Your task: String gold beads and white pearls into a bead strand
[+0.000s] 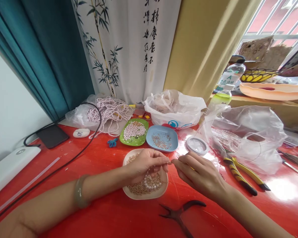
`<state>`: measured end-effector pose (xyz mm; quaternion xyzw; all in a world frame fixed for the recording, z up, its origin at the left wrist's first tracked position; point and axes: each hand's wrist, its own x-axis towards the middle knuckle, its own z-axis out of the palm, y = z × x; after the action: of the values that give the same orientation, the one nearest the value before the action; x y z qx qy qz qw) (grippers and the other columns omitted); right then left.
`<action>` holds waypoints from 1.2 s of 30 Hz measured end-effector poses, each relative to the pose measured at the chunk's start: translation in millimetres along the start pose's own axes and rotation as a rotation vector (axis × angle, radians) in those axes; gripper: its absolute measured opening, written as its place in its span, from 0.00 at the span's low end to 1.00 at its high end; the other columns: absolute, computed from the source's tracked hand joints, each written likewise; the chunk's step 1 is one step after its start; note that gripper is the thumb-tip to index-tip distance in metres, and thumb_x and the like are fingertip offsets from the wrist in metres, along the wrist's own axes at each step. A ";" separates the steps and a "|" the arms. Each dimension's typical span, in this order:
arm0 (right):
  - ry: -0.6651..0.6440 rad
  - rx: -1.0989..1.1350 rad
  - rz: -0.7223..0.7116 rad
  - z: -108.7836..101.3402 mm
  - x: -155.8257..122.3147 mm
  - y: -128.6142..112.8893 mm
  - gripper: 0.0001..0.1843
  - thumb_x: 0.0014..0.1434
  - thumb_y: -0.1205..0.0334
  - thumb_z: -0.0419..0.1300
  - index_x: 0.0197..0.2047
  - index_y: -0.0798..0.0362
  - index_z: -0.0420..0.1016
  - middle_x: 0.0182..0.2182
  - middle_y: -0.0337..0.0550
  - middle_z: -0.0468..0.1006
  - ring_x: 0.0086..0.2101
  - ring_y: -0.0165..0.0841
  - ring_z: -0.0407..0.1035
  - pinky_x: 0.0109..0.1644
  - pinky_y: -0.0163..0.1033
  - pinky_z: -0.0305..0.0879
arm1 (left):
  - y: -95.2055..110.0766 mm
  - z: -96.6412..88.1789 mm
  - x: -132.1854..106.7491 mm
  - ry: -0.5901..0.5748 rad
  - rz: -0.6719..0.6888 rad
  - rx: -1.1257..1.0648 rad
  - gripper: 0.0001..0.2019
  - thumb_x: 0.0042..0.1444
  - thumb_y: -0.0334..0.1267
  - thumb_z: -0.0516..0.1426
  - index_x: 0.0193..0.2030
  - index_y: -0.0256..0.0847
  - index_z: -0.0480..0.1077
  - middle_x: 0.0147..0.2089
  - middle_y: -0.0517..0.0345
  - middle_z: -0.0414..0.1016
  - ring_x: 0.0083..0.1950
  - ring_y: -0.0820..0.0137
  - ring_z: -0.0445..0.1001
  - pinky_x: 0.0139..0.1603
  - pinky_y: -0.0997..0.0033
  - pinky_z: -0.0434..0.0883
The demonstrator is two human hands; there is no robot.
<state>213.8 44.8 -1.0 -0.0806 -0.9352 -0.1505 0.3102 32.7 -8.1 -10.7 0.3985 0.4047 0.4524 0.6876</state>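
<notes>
My left hand point(149, 163) is over a cream dish point(126, 191) of gold beads point(139, 187), thumb and forefinger pinched together. A tiny brownish piece, perhaps a bead, shows at those fingertips. Below the palm, a loop of pearly and clear beads point(153, 182) hangs or lies over the gold ones; whether it joins the pinched piece I cannot tell. My right hand point(200, 168) meets the left at the fingertips, its fingers closed in a pinch. What it grips is too small to name. Dark-handled pliers point(175, 213) lie in front of the dish.
Behind my hands sit a green dish point(122, 138) of pink beads and a blue dish point(175, 137) of small metallic pieces. Yellow-black pliers point(240, 175) rest at right beside a plastic bag point(260, 132). Pink bead strands point(111, 112), a phone point(52, 136) and a black cable point(86, 145) lie leftward.
</notes>
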 end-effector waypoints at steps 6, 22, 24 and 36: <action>-0.010 0.020 0.014 -0.9 1.5 -0.4 0.10 0.57 0.74 0.50 0.28 0.57 0.70 0.19 0.39 0.66 0.21 0.28 0.54 0.23 0.34 0.53 | -0.5 -0.2 0.5 0.022 0.012 0.076 0.13 0.43 0.43 0.60 0.22 0.34 0.66 0.22 0.59 0.69 0.16 0.83 0.52 0.15 0.79 0.48; -0.001 0.165 0.104 1.3 4.9 -6.8 0.10 0.57 0.72 0.50 0.30 0.57 0.72 0.20 0.42 0.68 0.21 0.28 0.59 0.22 0.33 0.58 | -0.7 0.4 0.8 0.089 0.118 0.104 0.11 0.44 0.40 0.60 0.24 0.33 0.67 0.23 0.57 0.72 0.19 0.81 0.60 0.18 0.81 0.57; -0.001 0.306 0.202 2.7 4.7 -9.1 0.10 0.57 0.71 0.49 0.33 0.57 0.72 0.23 0.43 0.69 0.23 0.28 0.62 0.23 0.33 0.60 | -0.5 0.5 0.7 0.092 0.121 0.082 0.11 0.44 0.40 0.61 0.25 0.33 0.67 0.23 0.57 0.72 0.19 0.81 0.60 0.18 0.81 0.58; 0.044 0.542 0.494 5.6 9.6 -14.6 0.10 0.55 0.71 0.50 0.28 0.55 0.71 0.21 0.40 0.70 0.21 0.26 0.63 0.21 0.31 0.60 | 5.0 -0.6 -1.4 0.063 0.096 0.041 0.09 0.44 0.38 0.60 0.29 0.34 0.67 0.25 0.56 0.72 0.22 0.79 0.62 0.20 0.81 0.62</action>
<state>199.6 33.5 -2.9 -0.2154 -0.8866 0.1806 0.3674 30.3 -7.9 -6.0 0.4170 0.4155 0.4890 0.6437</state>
